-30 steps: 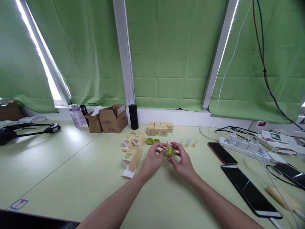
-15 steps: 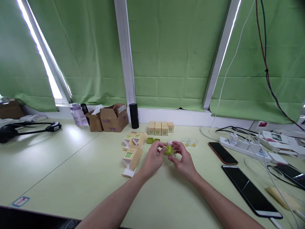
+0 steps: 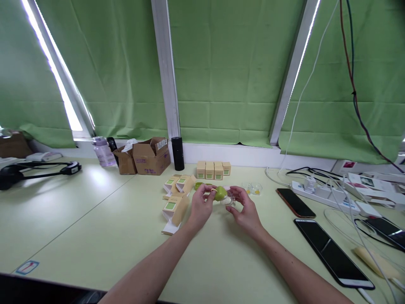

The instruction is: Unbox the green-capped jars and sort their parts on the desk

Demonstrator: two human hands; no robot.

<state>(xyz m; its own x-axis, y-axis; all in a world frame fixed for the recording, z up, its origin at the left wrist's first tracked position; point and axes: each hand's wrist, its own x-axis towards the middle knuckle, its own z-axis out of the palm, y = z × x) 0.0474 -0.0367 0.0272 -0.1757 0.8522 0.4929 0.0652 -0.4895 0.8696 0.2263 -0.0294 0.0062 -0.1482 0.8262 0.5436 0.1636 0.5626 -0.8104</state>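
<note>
Both hands meet just below the middle of the frame. Left hand (image 3: 201,204) pinches a green piece (image 3: 220,194) between thumb and fingertips; right hand (image 3: 246,211) curls round a clear cup (image 3: 229,200), thumb at the near side, fingers at the far side. Piece and cup sit between the hands, so close together that I cannot tell whether they touch. Something whitish shows at the cup, too small to make out.

As I judge it, the piece is light, stiff plastic, rounded and smooth, liable to slip if pressed on its dome; a hold on two opposite edges seems surest. The cup looks thin and perhaps brittle, better taken by its sides with a light, even squeeze.

Just right of centre, beyond the right hand, stand two clear pots (image 3: 257,189) with yellow bits inside. A green case (image 3: 198,185), partly hidden, lies beyond the left hand. Open cartons (image 3: 176,210) lie left of the hands, four closed boxes (image 3: 209,171) stand above them in the frame, and a phone (image 3: 295,203) lies at centre right
</note>
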